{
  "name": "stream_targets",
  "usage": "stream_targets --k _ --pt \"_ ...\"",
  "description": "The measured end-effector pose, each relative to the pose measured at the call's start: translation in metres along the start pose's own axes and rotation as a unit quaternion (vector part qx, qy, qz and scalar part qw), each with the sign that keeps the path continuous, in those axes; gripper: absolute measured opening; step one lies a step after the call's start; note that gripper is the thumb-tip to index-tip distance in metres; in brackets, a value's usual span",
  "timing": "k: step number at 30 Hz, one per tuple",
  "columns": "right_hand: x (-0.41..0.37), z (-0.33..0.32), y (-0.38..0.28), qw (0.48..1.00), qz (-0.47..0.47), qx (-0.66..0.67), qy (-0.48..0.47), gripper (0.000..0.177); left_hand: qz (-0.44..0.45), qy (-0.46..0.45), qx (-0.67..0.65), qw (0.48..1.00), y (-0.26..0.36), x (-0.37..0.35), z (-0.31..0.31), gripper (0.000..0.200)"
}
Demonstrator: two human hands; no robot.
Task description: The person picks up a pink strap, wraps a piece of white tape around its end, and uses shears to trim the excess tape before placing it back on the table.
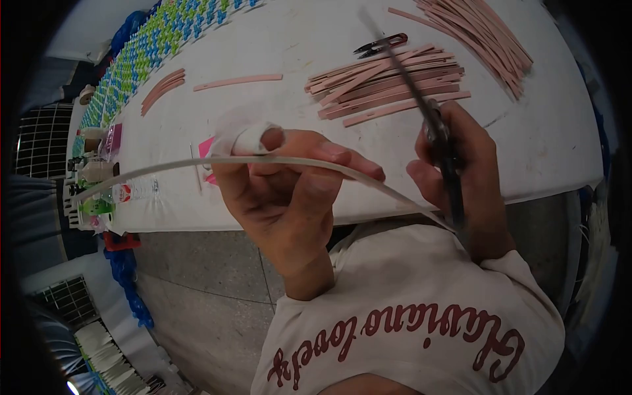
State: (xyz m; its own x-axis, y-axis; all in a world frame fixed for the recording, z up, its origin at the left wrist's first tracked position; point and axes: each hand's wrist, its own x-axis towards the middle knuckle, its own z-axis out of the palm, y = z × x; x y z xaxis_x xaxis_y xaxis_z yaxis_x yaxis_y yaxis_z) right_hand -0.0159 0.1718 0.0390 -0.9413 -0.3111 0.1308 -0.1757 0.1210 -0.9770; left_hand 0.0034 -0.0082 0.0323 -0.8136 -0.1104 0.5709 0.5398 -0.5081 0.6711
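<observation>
The white table (296,99) fills the far half of the view. Rows of green and blue pieces (164,39) run along its far left edge. Two piles of pink strips lie on it, one pile (388,82) far of the hands and a second (480,33) at the far right.

Nearer than the table's edge, a long pale strip (151,166) is held in the air. Its long axis runs left to right in a shallow arc, from the low left side of the view, through the left hand, and down to the right.

The left hand (283,191) is closed on the strip near its middle, pinching it between the thumb and the fingers; one finger wears white tape (247,139). The right hand (461,178) is closed around the handles of dark scissors (442,148), whose blurred blades point far and left over the table. The strip's right end reaches the scissors just near of the right hand, so that hand is the nearer to that end. Whether the blades touch the strip cannot be told.

Small black thread snips (380,45) lie on the table beside the first pile.
</observation>
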Motion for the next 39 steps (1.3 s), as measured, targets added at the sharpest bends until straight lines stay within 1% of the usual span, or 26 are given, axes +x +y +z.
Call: stream_targets --k 1,2,3,4,6,7,9,10,12,16,18,20,22,23,25,26,27,28,29,31,32,33,35,37,38,39 --pt "-0.001 -0.003 0.001 0.996 -0.030 -0.088 0.015 0.033 0.001 0.001 0.004 1.000 0.002 -0.003 0.002 0.042" --pt "-0.002 -0.006 0.003 0.996 -0.031 -0.085 0.012 0.033 0.013 0.049 0.001 0.999 0.004 -0.008 0.005 0.043" --pt "-0.003 -0.010 0.004 0.992 -0.052 -0.116 -0.003 0.036 0.024 0.097 -0.002 0.995 0.005 -0.010 0.006 0.044" --pt "-0.004 -0.013 0.005 0.986 -0.073 -0.149 -0.018 0.039 0.025 0.097 0.000 0.995 0.006 -0.009 0.002 0.044" --pt "-0.006 -0.015 0.003 0.983 -0.085 -0.161 -0.028 0.041 0.040 -0.011 0.019 0.999 0.006 -0.004 -0.006 0.045" --pt "-0.007 -0.015 0.002 0.979 -0.095 -0.174 -0.037 0.044 0.040 -0.009 0.019 0.999 0.006 -0.004 -0.003 0.045" --pt "-0.008 -0.016 0.003 0.979 -0.096 -0.175 -0.045 0.045 0.053 0.052 -0.034 0.997 0.005 -0.002 0.008 0.043" --pt "-0.008 -0.016 0.003 0.979 -0.097 -0.174 -0.051 0.047 0.053 0.052 -0.033 0.997 0.007 -0.002 0.005 0.043" --pt "-0.008 -0.014 0.001 0.978 -0.094 -0.183 -0.046 0.047 0.047 -0.020 0.043 0.998 0.010 -0.002 -0.006 0.040" --pt "-0.008 -0.013 -0.003 0.970 -0.105 -0.219 -0.024 0.046 0.082 -0.033 0.049 0.995 0.009 -0.001 -0.006 0.037" --pt "-0.008 -0.012 -0.003 0.970 -0.109 -0.217 -0.019 0.045 0.112 -0.008 0.012 0.994 0.007 0.001 0.001 0.040" --pt "-0.009 -0.011 -0.003 0.970 -0.114 -0.216 -0.014 0.045 0.102 -0.013 0.018 0.995 0.007 -0.001 0.001 0.042" --pt "-0.009 -0.011 -0.003 0.973 -0.073 -0.218 -0.018 0.044 0.081 -0.026 0.029 0.996 0.008 -0.003 0.001 0.046" --pt "-0.009 -0.010 -0.001 0.973 -0.072 -0.219 -0.018 0.044 0.071 -0.032 0.034 0.996 0.008 -0.005 0.001 0.049" --pt "-0.007 -0.005 0.004 0.984 -0.062 -0.167 0.001 0.036 0.059 -0.037 0.038 0.997 0.007 -0.005 0.003 0.051" --pt "-0.006 -0.004 0.004 0.984 -0.060 -0.168 0.001 0.036 0.032 -0.041 0.019 0.998 0.005 -0.005 0.004 0.050" --pt "-0.006 -0.004 0.004 0.997 -0.019 -0.079 -0.015 0.033 0.006 -0.045 -0.002 0.999 0.002 -0.004 0.005 0.049" --pt "-0.005 -0.003 0.003 0.999 0.023 0.011 -0.030 0.032 0.008 -0.067 0.002 0.998 -0.001 -0.002 0.000 0.048" --pt "-0.003 -0.001 0.001 0.999 0.026 0.008 -0.027 0.032 0.007 -0.067 -0.003 0.998 -0.001 -0.002 0.002 0.048" --pt "0.003 0.006 -0.003 0.977 0.077 0.196 -0.037 0.033 -0.056 -0.008 -0.005 0.998 0.001 -0.002 0.011 0.046" --pt "0.006 0.006 -0.005 0.975 0.106 0.179 -0.078 0.040 -0.058 -0.009 -0.008 0.998 0.001 -0.003 0.013 0.046" --pt "0.008 0.008 -0.006 0.975 0.107 0.178 -0.075 0.040 -0.072 0.003 -0.015 0.997 0.001 -0.003 0.016 0.047" --pt "0.011 0.015 -0.008 0.950 0.093 0.279 -0.107 0.034 -0.086 0.015 -0.021 0.996 0.002 -0.004 0.021 0.048" --pt "0.010 0.023 -0.013 0.946 0.097 0.289 -0.109 0.036 -0.095 0.040 0.028 0.994 0.003 -0.004 0.025 0.051" --pt "0.009 0.025 -0.015 0.942 0.100 0.299 -0.113 0.039 -0.095 0.041 0.028 0.994 0.002 -0.004 0.027 0.051" --pt "0.009 0.025 -0.014 0.942 0.101 0.300 -0.113 0.039 -0.077 0.061 -0.003 0.995 0.001 -0.004 0.028 0.045"
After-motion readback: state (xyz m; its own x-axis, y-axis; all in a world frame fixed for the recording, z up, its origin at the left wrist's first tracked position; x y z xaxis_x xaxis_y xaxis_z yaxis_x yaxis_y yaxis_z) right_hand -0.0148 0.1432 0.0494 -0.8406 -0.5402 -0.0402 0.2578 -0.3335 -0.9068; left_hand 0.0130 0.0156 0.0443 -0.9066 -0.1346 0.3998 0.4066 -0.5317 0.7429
